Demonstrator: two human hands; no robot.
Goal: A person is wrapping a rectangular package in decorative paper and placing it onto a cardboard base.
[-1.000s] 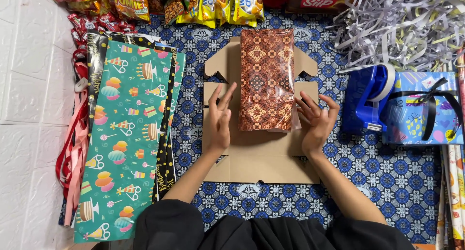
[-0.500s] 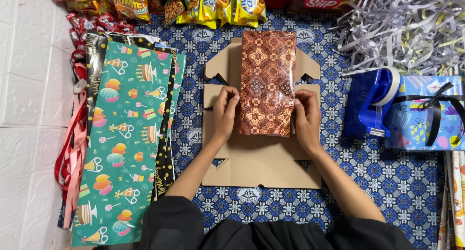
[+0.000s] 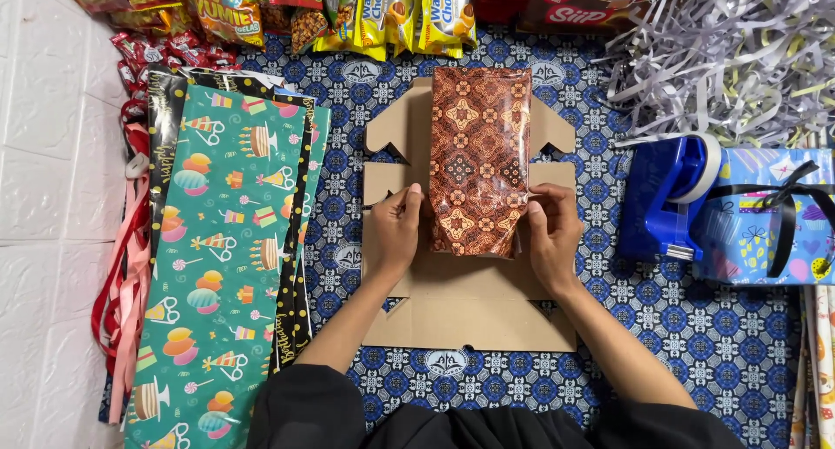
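Observation:
A brown patterned packet in clear wrap (image 3: 478, 153) lies lengthwise on an unfolded cardboard box blank (image 3: 474, 314). My left hand (image 3: 398, 231) grips the packet's near left edge with the thumb on top. My right hand (image 3: 551, 231) holds the near right edge the same way. The packet's near end is lifted slightly off the cardboard between both hands.
Green party-print wrapping sheets (image 3: 217, 266) lie at the left over red ribbons (image 3: 122, 266). Snack packets (image 3: 348, 14) line the far edge. Shredded silver paper (image 3: 722, 57), a blue tape dispenser (image 3: 670, 197) and a blue wrapped gift with black ribbon (image 3: 765, 218) sit at the right.
Both hands went from resting flat beside the packet to gripping its near corners. The packet has shifted slightly away from me on the cardboard.

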